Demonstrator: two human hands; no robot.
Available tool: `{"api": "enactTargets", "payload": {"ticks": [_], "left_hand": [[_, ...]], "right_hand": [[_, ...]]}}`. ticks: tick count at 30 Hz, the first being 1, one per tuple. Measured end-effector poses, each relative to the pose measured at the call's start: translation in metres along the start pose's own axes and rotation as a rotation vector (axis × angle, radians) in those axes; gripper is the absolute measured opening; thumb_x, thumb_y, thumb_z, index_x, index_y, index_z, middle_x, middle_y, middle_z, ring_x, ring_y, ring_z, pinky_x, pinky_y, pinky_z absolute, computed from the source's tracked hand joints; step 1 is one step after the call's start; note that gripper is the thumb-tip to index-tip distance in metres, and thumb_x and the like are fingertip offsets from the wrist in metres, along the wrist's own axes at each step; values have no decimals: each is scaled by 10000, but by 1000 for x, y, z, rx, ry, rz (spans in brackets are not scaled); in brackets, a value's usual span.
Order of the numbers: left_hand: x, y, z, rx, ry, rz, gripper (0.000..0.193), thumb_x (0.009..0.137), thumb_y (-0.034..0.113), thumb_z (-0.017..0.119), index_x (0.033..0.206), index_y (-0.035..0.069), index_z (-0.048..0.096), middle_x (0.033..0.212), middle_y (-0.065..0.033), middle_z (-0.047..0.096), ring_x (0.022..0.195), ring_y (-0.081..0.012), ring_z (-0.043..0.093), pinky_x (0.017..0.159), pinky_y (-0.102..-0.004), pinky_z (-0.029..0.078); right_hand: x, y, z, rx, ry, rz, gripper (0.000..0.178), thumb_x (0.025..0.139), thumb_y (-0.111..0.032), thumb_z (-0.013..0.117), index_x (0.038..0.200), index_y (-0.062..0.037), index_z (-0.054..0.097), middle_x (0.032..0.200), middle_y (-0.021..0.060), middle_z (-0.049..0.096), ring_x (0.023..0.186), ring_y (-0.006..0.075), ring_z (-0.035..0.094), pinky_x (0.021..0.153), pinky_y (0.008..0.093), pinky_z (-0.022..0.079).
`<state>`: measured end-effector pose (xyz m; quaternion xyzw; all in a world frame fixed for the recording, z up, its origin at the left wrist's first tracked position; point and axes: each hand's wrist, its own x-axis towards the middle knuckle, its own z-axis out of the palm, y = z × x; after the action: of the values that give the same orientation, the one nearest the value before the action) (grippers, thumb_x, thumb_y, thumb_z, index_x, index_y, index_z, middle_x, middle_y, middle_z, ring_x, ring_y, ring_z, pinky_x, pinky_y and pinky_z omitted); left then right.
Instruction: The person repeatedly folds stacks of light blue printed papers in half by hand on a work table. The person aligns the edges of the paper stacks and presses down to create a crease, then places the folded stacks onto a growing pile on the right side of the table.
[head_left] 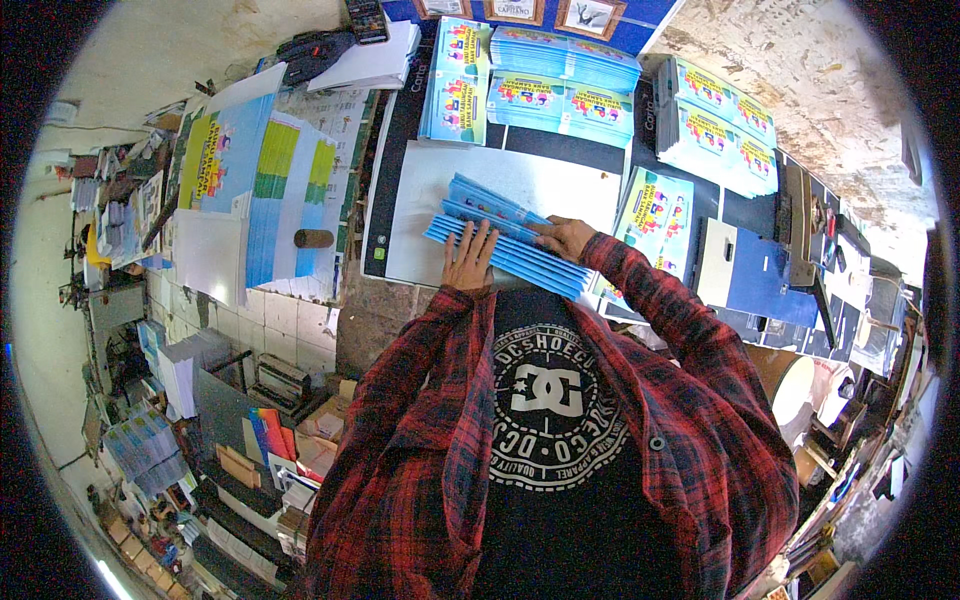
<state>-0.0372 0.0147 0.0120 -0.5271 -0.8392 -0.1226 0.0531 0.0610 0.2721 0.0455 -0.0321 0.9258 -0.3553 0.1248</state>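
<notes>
A fanned row of blue booklets [535,266] lies overlapping on a white board [415,205] in front of me, slanting down to the right. My left hand [468,258] rests flat on the left part of the row, fingers stretched out. At the upper right edge of the booklets, my right hand [566,238] has its fingers curled round one of them; its fingertips are partly hidden. Just right of that hand lies a stack of colourful printed booklets [655,215].
Behind the board stand several stacks of printed booklets [565,60], with more stacks [715,125] at the far right. To the left are large printed sheets [215,150] and a brown cylinder [313,238]. A phone [367,18] lies at the back beside a black bag [312,55].
</notes>
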Motion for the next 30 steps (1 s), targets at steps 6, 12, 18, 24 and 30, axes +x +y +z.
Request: {"api": "enactTargets", "payload": {"ticks": [6,12,18,24,30], "left_hand": [[1,3,-5,-63,2,-26,812,658,125,635,1424,155,366,1513,-54,296,1394,-273,266,1111,-532,192],[1,3,-4,1,15,-16,855,631,149,667,1428,149,358,1517,-70,285,1399,-286,253,1109,-541,195],[4,5,-10,-100,-1,-26,781,709,69,595,1441,153,337,1522,-74,268,1401,-294,245,1107,-536,197],[6,6,-12,-109,-43,-49,789,701,82,601,1441,146,335,1525,-78,262,1405,-295,232,1103,-542,193],[6,6,-9,-77,-9,-45,770,698,108,604,1429,142,363,1513,-81,290,1401,-291,246,1105,-542,190]], "right_hand": [[-1,0,0,-28,-52,-2,442,922,-458,449,1280,-218,549,1141,202,510,902,371,612,785,464,521],[-10,-15,3,-139,-2,-55,518,909,-548,445,1274,-195,551,1168,197,499,1012,367,580,835,449,508],[-10,-16,7,-156,16,-77,448,933,-460,443,1277,-191,542,1173,201,505,987,372,594,827,444,518],[-10,-15,12,-186,34,-74,391,947,-375,437,1252,-158,552,1178,199,514,947,366,615,801,443,533],[-11,-25,10,-243,20,-46,515,910,-514,464,1243,-129,540,1164,209,512,939,374,616,776,452,540]]}}
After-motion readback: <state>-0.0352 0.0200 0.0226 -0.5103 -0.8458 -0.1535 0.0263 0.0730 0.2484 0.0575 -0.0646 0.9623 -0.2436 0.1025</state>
